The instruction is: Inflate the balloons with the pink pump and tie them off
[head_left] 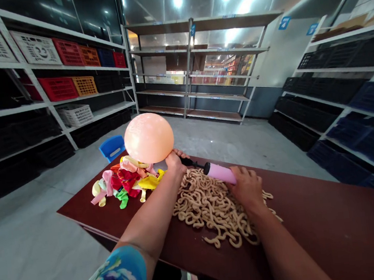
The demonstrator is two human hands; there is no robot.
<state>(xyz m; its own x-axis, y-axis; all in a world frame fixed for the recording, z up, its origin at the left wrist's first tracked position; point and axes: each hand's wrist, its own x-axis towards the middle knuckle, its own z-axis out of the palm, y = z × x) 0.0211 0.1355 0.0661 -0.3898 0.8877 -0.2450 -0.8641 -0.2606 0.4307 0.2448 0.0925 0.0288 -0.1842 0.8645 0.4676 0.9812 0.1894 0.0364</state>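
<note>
An inflated peach-coloured balloon [148, 138] stands above the far left part of the table. My left hand [175, 163] is closed around the balloon's neck and the black end of a balloon pump. The pump's pink barrel [221, 173] points right, with a black rod showing between it and my left hand. My right hand [247, 187] grips the barrel's right end. Beneath the pump lies a heap of beige, curled, rope-like pieces [211, 200]. Several limp balloons [124, 182] in red, yellow, pink and green are piled left of my left forearm.
The dark reddish-brown table [312, 215] stretches off to the right. Behind its left end is a blue chair [112, 148]. Metal shelving [195, 66] stands at the back, and racks with red crates [60, 88] and dark bins [339, 80] line the sides.
</note>
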